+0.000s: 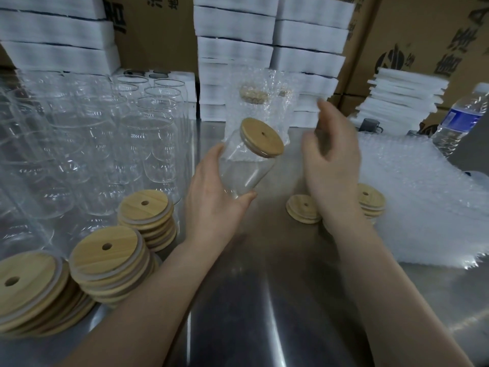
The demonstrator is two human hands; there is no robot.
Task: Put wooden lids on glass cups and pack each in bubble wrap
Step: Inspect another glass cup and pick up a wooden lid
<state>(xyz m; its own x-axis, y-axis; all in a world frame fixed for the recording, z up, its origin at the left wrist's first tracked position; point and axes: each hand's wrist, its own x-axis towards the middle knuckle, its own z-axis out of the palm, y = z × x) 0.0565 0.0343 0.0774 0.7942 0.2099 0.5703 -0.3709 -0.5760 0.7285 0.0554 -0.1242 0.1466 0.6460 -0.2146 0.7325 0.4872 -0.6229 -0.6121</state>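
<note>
**Lidded cup in hand, wrap comes next**

Head view: the left hand grips the clear glass cup round its lower body and holds it tilted above the steel counter. The round wooden lid sits on the cup's mouth. The right hand, blurred, hangs just right of the cup, its fingers loosely curled and empty. The heap of white bubble wrap lies well right of the cup. The lid probably needs a check that it sits flush. Then the free hand should take a single piece of wrap while the grip stays on the glass, not the lid.
</note>
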